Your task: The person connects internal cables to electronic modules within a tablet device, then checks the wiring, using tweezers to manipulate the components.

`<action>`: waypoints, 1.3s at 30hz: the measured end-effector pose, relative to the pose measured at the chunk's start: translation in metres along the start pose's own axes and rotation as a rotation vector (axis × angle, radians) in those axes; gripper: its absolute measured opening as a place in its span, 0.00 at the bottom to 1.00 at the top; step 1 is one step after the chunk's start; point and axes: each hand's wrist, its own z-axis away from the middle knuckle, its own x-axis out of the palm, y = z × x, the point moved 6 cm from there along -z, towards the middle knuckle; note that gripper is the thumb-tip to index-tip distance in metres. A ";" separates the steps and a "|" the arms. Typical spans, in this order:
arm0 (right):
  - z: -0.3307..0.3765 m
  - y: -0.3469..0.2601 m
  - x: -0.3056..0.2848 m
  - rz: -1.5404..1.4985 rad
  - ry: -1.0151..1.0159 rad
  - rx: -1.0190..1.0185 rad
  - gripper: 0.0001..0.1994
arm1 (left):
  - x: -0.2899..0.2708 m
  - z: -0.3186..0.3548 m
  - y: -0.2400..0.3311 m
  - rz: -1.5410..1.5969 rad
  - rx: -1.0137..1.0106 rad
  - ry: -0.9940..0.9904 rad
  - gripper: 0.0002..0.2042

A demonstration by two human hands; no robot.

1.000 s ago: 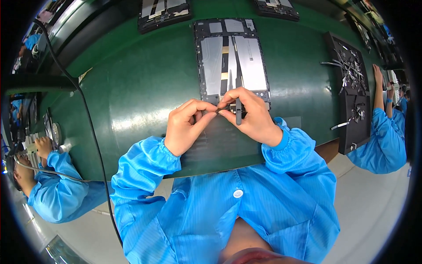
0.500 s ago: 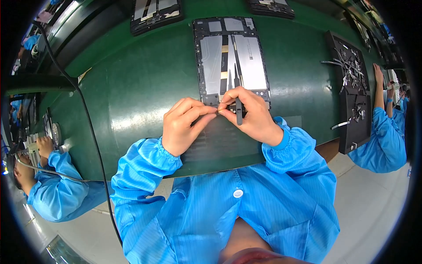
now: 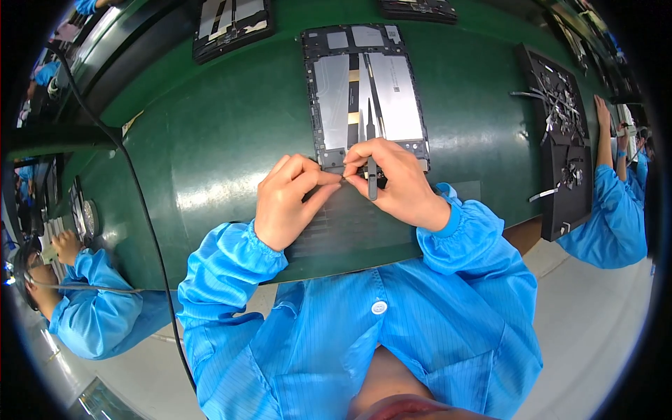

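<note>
An opened tablet housing (image 3: 397,112), black-rimmed with silver plates inside and a dark and gold strip down its middle, lies on the bench in front of me. My left hand (image 3: 285,199) is at its lower edge, thumb and index finger pinched; whatever is between them is too small to name. Close beside those fingertips, my right hand (image 3: 402,178) also pinches at the same edge with thumb and forefinger. Dark tweezers (image 3: 372,185) are tucked in my right hand, their points directed away from me over the housing.
The green bench (image 3: 217,140) spreads around. At right a black divided tray (image 3: 560,203) holds many small parts and strips. Two more tablet housings, one of them at far left (image 3: 234,26), lie beyond. A black cable (image 3: 143,196) hangs at left. Co-workers in blue sit on both sides.
My hands stay pinched at the housing's lower edge, shifting very slightly left. The tweezers in my right hand have turned a little, their points now farther left.
</note>
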 end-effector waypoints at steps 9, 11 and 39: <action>0.001 0.000 0.002 0.069 -0.029 -0.035 0.18 | -0.011 0.008 0.015 -0.315 0.329 0.040 0.16; 0.002 0.001 0.000 0.031 -0.013 -0.011 0.18 | -0.009 0.013 0.023 -0.496 0.432 -0.034 0.19; 0.035 0.004 -0.021 -0.428 -0.071 0.261 0.17 | 0.005 0.010 0.020 -0.366 0.369 -0.018 0.19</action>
